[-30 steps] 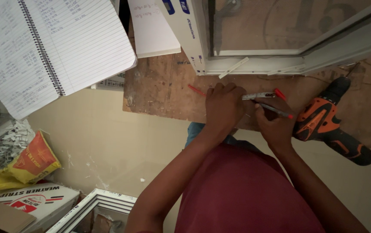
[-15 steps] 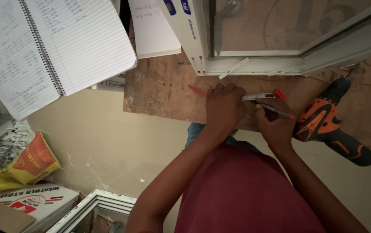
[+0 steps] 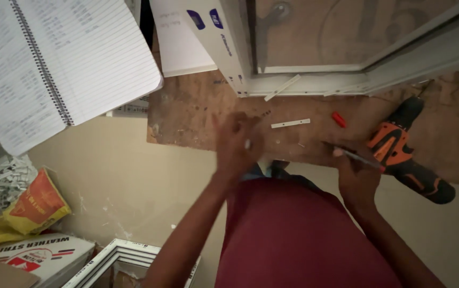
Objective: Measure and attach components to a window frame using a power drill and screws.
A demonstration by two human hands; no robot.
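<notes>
My left hand [image 3: 236,146] is blurred by motion over the near edge of a worn wooden board [image 3: 187,114]. A small pale speck shows at its fingers, and I cannot tell whether it is held. My right hand [image 3: 356,178] grips a thin dark tool with a reddish end [image 3: 358,158], pointing right towards the drill. A short white strip [image 3: 291,124] lies on the board between my hands. A small red cap [image 3: 339,119] rests just right of the strip. My red shirt fills the lower middle.
An orange and black cordless drill [image 3: 406,154] lies on the board at the right. A white window frame [image 3: 315,80] stands at the back. An open spiral notebook [image 3: 53,64] is at upper left. Bags, a box [image 3: 37,253] and another white frame [image 3: 117,256] sit on the floor at lower left.
My hands, which were together on the white strip, have moved apart. The strip now lies on the board. My left hand swung left and my right hand drew back with the thin tool.
</notes>
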